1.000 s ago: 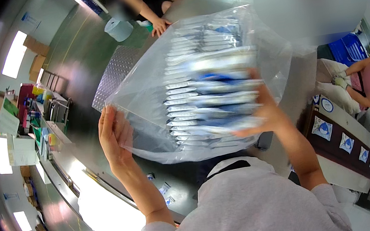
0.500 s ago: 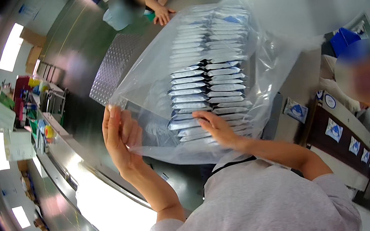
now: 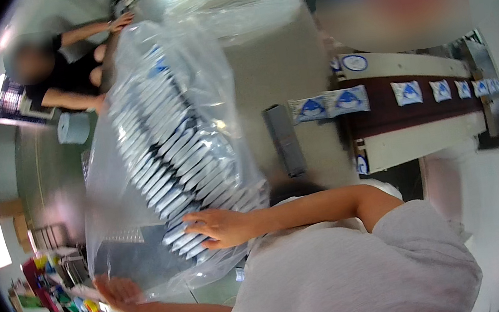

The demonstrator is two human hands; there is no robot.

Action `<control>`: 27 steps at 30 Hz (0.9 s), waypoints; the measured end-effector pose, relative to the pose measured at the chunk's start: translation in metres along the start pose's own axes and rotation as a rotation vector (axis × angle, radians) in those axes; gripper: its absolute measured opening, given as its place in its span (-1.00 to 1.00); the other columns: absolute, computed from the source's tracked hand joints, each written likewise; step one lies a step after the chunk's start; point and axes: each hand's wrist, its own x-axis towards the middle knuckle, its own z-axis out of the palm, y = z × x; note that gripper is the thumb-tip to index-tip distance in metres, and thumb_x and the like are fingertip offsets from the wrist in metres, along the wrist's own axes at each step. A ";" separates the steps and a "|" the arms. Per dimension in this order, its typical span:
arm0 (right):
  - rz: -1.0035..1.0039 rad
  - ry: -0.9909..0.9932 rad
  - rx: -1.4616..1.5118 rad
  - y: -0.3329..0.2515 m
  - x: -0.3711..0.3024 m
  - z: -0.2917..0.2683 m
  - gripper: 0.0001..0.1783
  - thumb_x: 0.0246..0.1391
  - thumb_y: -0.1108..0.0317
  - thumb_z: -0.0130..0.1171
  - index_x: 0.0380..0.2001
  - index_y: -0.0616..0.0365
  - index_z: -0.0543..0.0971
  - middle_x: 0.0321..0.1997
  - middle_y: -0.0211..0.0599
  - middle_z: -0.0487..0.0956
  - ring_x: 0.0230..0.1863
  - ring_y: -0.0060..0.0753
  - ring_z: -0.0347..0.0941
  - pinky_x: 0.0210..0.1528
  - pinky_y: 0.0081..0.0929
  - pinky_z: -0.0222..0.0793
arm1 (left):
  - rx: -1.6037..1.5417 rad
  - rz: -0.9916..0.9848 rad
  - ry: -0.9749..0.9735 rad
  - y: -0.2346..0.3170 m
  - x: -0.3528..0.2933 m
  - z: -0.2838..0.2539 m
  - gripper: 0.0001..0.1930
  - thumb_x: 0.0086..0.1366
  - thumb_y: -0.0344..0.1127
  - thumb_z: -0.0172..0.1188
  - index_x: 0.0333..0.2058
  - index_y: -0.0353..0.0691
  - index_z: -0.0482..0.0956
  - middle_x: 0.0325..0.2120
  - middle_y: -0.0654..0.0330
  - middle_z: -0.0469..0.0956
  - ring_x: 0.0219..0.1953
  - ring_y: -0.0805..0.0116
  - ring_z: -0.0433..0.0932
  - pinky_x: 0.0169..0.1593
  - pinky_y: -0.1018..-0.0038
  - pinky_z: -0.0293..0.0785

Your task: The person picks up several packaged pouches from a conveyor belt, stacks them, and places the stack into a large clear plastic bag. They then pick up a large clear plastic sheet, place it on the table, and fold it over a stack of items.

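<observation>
A large clear plastic bag (image 3: pixel 101 209) lies on the metal table, holding two long rows of small white-and-blue packets (image 3: pixel 164 161) packed on edge. At the near left, my left hand (image 3: pixel 122 294) is closed on the rim of the bag's mouth and keeps it raised. My right hand (image 3: pixel 224 226) rests against the near end of the rows, fingers apart and touching the packets. Whether that hand is under or over the film I cannot tell.
On the right, a brown conveyor belt (image 3: pixel 384 114) carries a line of packets (image 3: pixel 408 93). Two overlap at its table end. A grey bar (image 3: pixel 284 141) lies nearby. More clear film (image 3: pixel 235 5) sits at the far side. A co-worker (image 3: pixel 69 73) sits far left; another person stands upper right.
The view has swung right, bringing the conveyor further in. Packets have come forward onto the belt's table end. My left hand still holds the bag's rim; my right hand stays at the packets.
</observation>
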 end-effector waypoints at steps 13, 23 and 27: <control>0.641 0.281 -0.997 0.165 -0.168 -0.082 -0.63 -0.13 0.19 0.20 -0.17 -0.11 0.45 0.06 -0.13 0.26 -0.17 0.03 0.40 -0.22 -0.29 0.38 | 0.411 -0.019 0.201 -0.015 0.005 -0.037 -0.72 0.36 -0.16 -0.07 -0.30 -0.23 0.51 -0.66 0.32 0.29 -0.62 0.57 0.23 -0.51 0.63 0.20; 0.868 0.129 -0.889 0.225 -0.189 -0.076 -0.33 -0.21 0.10 0.27 0.08 -0.28 0.37 0.17 0.00 0.07 -0.43 0.02 0.47 -0.40 -0.30 0.44 | 0.627 -0.113 0.325 -0.040 0.004 -0.099 -0.71 0.35 -0.13 -0.07 -0.25 -0.25 0.49 -0.56 0.28 0.30 -0.52 0.54 0.25 -0.41 0.59 0.21; 0.829 0.119 -0.796 0.186 -0.184 -0.111 -0.41 -0.17 0.12 0.23 0.04 -0.16 0.40 0.14 -0.01 0.18 -0.38 -0.02 0.48 -0.35 -0.33 0.44 | 0.701 -0.148 0.341 -0.058 0.009 -0.110 -0.70 0.35 -0.12 -0.06 -0.23 -0.26 0.48 -0.52 0.26 0.31 -0.48 0.52 0.25 -0.38 0.57 0.21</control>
